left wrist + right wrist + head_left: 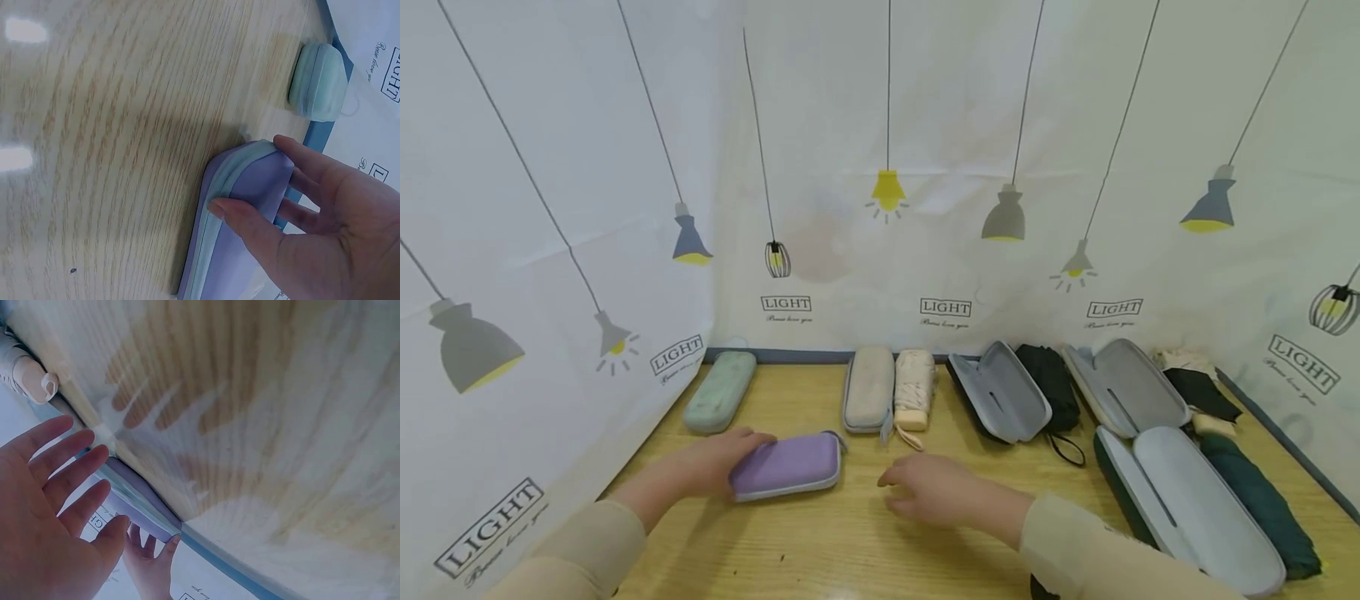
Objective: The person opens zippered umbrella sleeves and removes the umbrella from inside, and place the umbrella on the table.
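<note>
A purple zippered case [788,467] with a pale zip band lies closed on the wooden table. At its left end my left hand [724,460] grips it; the left wrist view shows the thumb on the zip band of the case [219,219] and the fingers over the top. My right hand [928,490] hovers to the right of the case, holding nothing, its fingers loosely spread in the right wrist view. A mint green case [721,392] lies behind the left hand. Further back, a beige case [869,390] stands beside a folded cream umbrella [914,383].
On the right lie opened cases: a black one with grey lining [1003,396], a beige one [1135,387] and a dark green one [1198,508]. Near them are a folded black umbrella [1051,387] and a dark green umbrella [1262,508]. A lamp-printed sheet [850,125] walls the table.
</note>
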A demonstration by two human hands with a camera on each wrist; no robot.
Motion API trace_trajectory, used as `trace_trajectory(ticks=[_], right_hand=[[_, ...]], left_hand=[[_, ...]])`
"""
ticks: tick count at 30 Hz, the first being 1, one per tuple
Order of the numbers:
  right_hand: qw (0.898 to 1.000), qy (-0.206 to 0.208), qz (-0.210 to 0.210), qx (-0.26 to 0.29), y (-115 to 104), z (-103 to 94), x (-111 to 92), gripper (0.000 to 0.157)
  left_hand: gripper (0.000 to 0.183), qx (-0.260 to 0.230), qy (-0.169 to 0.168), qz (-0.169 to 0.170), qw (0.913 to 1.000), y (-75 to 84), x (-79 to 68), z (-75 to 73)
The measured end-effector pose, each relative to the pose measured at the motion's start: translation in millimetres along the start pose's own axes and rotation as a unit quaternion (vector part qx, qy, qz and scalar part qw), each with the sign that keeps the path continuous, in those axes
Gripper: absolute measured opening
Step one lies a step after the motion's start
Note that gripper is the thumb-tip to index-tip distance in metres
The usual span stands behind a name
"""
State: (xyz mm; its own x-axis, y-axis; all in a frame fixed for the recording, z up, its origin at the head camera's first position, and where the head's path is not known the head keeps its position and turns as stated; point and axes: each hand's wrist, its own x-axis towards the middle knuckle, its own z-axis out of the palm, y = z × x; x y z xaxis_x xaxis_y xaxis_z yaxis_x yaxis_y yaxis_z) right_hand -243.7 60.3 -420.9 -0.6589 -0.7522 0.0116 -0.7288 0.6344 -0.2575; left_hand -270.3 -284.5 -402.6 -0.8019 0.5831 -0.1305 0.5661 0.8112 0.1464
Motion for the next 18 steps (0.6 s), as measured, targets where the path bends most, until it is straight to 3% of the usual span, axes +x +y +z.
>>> trace_trajectory(ticks=[7, 15, 18], right_hand=[[0.999, -0.007, -0.001, 0.032, -2.5, 1.5, -4.7, 0.03], [0.991, -0.036, 0.006, 0.129, 3.5, 11.4, -14.3, 0.03], [0.99, -0.035, 0.012, 0.135, 4.8, 9.7, -21.2, 0.03]], left_hand=[[0.088, 0.01, -0.003, 0.003, 0.9999, 6.4, 1.0, 0.9], [0.088, 0.034, -0.004, 0.047, 0.9983, 34.0, 19.6, 7.6], [0.088, 0.041, -0.003, 0.061, 0.9973, 43.9, 27.3, 8.5]])
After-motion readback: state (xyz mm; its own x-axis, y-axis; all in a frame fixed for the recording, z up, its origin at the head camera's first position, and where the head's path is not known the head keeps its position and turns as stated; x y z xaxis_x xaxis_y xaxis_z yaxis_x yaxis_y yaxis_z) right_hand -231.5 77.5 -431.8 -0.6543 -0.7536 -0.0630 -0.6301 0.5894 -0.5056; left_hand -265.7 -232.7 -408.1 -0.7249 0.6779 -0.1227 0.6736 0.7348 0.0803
